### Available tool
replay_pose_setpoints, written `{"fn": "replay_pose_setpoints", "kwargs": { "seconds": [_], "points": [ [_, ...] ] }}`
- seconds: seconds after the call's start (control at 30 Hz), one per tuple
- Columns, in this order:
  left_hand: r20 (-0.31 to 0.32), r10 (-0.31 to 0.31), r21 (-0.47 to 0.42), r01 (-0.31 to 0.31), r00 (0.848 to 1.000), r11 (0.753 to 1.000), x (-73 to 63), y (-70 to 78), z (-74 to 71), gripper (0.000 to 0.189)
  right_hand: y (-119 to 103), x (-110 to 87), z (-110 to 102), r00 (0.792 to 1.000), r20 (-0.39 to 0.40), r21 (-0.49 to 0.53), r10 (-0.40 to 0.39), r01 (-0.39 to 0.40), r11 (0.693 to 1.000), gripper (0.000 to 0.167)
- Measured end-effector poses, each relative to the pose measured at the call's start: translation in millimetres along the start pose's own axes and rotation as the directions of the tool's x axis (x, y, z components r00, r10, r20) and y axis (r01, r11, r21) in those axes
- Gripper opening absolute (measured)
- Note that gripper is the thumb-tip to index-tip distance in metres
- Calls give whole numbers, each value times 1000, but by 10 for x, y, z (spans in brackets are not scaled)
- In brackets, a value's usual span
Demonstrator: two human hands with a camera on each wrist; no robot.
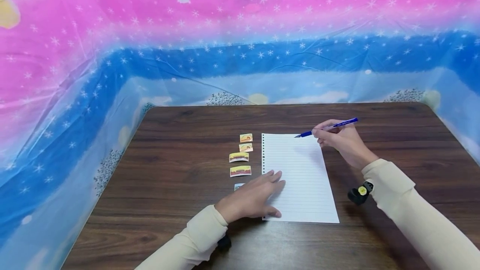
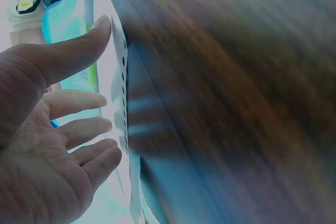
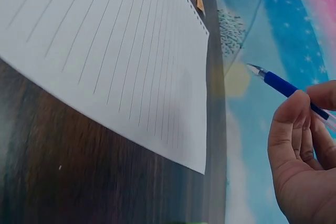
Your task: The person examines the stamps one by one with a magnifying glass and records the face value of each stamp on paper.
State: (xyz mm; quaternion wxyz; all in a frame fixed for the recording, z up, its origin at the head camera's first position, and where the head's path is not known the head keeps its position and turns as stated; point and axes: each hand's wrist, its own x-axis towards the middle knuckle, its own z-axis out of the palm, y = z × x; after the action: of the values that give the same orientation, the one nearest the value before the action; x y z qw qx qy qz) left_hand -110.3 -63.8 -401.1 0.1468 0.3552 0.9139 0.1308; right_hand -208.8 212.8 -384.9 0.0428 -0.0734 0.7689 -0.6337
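A lined sheet of paper [image 1: 300, 178] with punched holes down its left edge lies on the table; no writing shows on it. My right hand [image 1: 339, 141] pinches a blue pen [image 1: 306, 134] between thumb and fingers, its tip over the upper part of the sheet. In the right wrist view the pen [image 3: 281, 83] has a bare metal tip pointing away from the hand. My left hand [image 1: 256, 197] rests at the sheet's lower left edge, fingers spread and fairly straight. From the left wrist view, thumb and fingers [image 2: 86, 129] reach toward the holed edge, holding nothing.
Left of the sheet, several small stickers lie in a column: two orange-and-white ones [image 1: 246, 138], two yellow-and-red ones [image 1: 240, 171], and another [image 1: 238, 186] partly behind my left hand. The brown wooden table [image 1: 168, 178] ends at a pink and blue snowflake cloth [image 1: 225, 61].
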Motion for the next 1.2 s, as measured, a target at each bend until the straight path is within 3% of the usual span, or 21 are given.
{"fn": "replay_pose_setpoints", "kwargs": {
  "seconds": [0.17,0.3,0.43,0.6,0.83,1.2],
  "points": [
    [19,14,4,-14,1000,1000,5,-12,11,79,25,87,90,999,45,100,-9,5,995,32],
    [23,21,12,-22,1000,1000,5,-6,21,78,3,136,176,998,67,58,8,-12,998,40],
    [27,13,9,-13,1000,1000,11,-7,26,78,7,185,292,999,52,-7,15,-15,1000,35],
    [36,5,8,-5,999,1000,12,-5,25,78,66,265,426,998,61,24,16,-17,1000,30],
    [40,5,7,-5,999,1000,13,1,15,77,120,316,570,997,76,-31,30,-27,999,29],
    [38,10,5,-10,999,1000,13,1,11,76,269,357,774,995,75,-15,68,-67,998,22]
  ]
}}
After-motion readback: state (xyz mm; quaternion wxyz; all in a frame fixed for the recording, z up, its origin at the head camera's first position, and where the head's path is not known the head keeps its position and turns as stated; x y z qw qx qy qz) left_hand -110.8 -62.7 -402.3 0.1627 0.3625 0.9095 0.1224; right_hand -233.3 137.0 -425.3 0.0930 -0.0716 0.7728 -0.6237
